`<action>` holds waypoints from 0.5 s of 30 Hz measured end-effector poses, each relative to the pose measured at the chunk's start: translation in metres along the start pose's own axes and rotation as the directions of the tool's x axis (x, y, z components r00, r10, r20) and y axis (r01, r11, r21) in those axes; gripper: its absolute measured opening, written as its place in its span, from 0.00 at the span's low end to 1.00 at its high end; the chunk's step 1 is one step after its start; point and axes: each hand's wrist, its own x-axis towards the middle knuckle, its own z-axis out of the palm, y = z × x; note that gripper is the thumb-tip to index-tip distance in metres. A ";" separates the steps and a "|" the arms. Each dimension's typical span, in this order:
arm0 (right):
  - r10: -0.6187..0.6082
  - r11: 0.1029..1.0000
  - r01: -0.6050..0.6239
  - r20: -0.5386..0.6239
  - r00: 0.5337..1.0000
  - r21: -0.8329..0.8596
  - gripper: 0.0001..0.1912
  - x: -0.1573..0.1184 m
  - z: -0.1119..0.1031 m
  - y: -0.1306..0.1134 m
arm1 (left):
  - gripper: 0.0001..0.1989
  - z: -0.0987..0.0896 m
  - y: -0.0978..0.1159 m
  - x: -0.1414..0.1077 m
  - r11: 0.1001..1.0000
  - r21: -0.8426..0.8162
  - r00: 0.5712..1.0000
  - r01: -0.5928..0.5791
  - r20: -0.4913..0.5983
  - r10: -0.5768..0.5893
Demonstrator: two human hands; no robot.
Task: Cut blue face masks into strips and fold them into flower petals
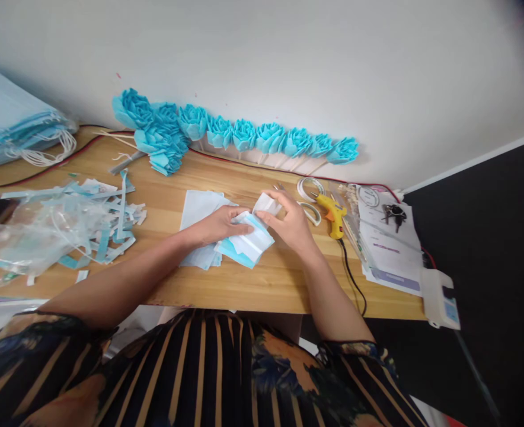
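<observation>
Between my hands, over the wooden table, is a blue and white mask sheet [248, 240]. My left hand [221, 225] is closed on its upper left part, thumb on top. My right hand [286, 219] pinches a raised white layer [267, 204] at the sheet's upper right, thumb and fingers together. Partly under my left hand and the held sheet, pale flat sheets [195, 207] lie on the table.
Blue paper-like flowers [244, 135] on sticks lean along the wall. Blue and white scraps with clear plastic [88, 219] lie left, near stacked masks [17, 112]. Rightward are tape rolls [310, 190], a yellow glue gun [333, 216], papers [389, 249] and keys [394, 214].
</observation>
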 end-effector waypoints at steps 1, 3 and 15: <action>0.071 0.993 -0.074 0.042 0.997 0.086 0.12 0.000 -0.001 0.001 | 0.16 -0.002 0.002 -0.001 0.999 0.032 1.000 -0.003 0.011 0.003; 0.184 0.948 -0.196 0.070 0.980 0.252 0.11 0.000 -0.001 0.003 | 0.17 -0.012 0.006 -0.002 0.993 0.112 0.999 -0.021 0.027 0.018; 0.216 0.909 -0.209 0.020 0.976 0.361 0.11 -0.001 0.007 0.002 | 0.20 -0.033 0.018 0.001 0.590 0.769 0.727 -0.244 -0.257 0.636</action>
